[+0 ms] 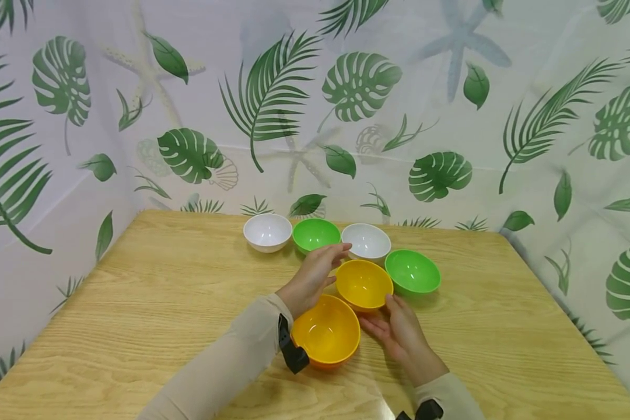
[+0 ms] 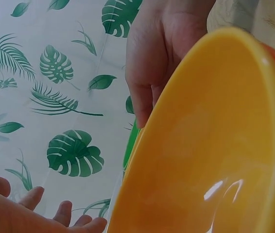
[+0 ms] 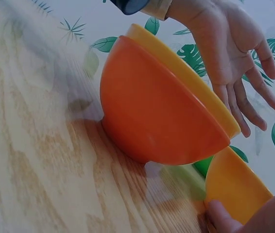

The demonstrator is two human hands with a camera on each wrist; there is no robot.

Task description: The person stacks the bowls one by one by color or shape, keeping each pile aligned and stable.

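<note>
My right hand holds the smaller yellow bowl at its right side, thumb at the rim and fingers low against the wall. Across from it, my left hand reaches over with loosely straight fingers beside that bowl's left rim. In the right wrist view, the left hand's fingers are spread with nothing in them. Nearest me stands a larger yellow bowl, nested in an orange bowl, under my left wrist. The orange bowl is mostly hidden from the head view.
Behind the yellow bowls, a white bowl, a green bowl, a second white bowl and a second green bowl stand in a row on the wooden table. A leaf-patterned cloth hangs around the table.
</note>
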